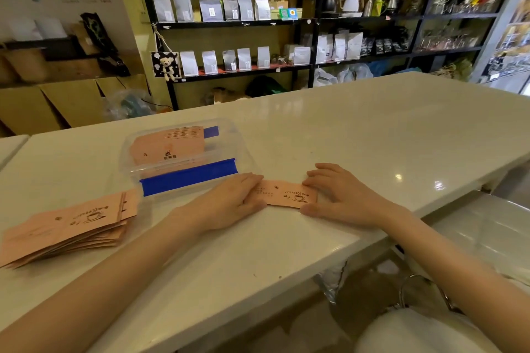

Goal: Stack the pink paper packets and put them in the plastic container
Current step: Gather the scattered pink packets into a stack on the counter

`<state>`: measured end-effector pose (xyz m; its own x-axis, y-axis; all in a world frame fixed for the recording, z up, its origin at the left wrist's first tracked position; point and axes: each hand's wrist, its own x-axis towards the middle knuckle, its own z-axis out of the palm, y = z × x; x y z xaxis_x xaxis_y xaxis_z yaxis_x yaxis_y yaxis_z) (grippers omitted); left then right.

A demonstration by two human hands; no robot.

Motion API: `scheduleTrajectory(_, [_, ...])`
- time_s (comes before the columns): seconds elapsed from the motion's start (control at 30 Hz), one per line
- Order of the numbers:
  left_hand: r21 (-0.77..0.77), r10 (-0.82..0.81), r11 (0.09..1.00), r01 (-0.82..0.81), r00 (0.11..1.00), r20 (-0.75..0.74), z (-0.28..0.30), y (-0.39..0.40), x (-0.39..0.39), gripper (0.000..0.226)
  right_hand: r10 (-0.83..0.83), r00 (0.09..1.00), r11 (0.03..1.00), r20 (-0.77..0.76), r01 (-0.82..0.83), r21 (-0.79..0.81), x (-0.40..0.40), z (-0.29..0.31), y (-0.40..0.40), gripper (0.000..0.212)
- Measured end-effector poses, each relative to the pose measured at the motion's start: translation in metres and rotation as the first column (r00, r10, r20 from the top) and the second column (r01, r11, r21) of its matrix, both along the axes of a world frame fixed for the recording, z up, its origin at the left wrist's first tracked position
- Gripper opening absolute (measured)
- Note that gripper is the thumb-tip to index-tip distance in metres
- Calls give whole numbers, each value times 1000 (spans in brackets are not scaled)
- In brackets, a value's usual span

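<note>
A small stack of pink paper packets (286,196) printed with a coffee cup lies flat on the white counter near its front edge. My left hand (232,202) presses on its left end and my right hand (341,195) on its right end, fingers and thumbs pinching the short sides. Behind my left hand stands a clear plastic container (183,178) with blue clips; pink packets (169,145) lie inside it. A larger fanned pile of pink packets (66,226) rests on the counter at the far left.
The white counter (372,129) stretches back and to the right, with its front edge just right of my right hand. Black shelves of bags and kettles (286,14) stand behind it. A white stool seat (415,332) is below at the right.
</note>
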<state>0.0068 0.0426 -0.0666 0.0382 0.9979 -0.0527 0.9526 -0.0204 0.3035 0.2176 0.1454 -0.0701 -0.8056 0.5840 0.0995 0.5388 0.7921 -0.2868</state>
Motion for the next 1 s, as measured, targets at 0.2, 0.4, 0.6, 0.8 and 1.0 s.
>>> scheduleTrajectory(0.2, [25,36,999,-38,998,53,4,-1,0,65,-12,995,998,-94,7,-61,-1,4,5,58])
scheduleTrajectory(0.4, [193,95,972,-132,977,190,25,-17,-5,66,38,971,993,-235,-64,-101,-6,32,1,52])
scheduleTrajectory(0.6, [377,156,893,-246,955,253,60,-51,-26,77,127,936,989,-327,-144,-28,-36,62,-15,53])
scheduleTrajectory(0.8, [455,292,806,-378,923,250,72,-92,-61,66,246,908,969,-339,-235,75,-93,73,-36,54])
scheduleTrajectory(1.0, [435,454,737,-517,856,247,75,-138,-101,62,375,872,927,-316,-342,157,-156,71,-62,58])
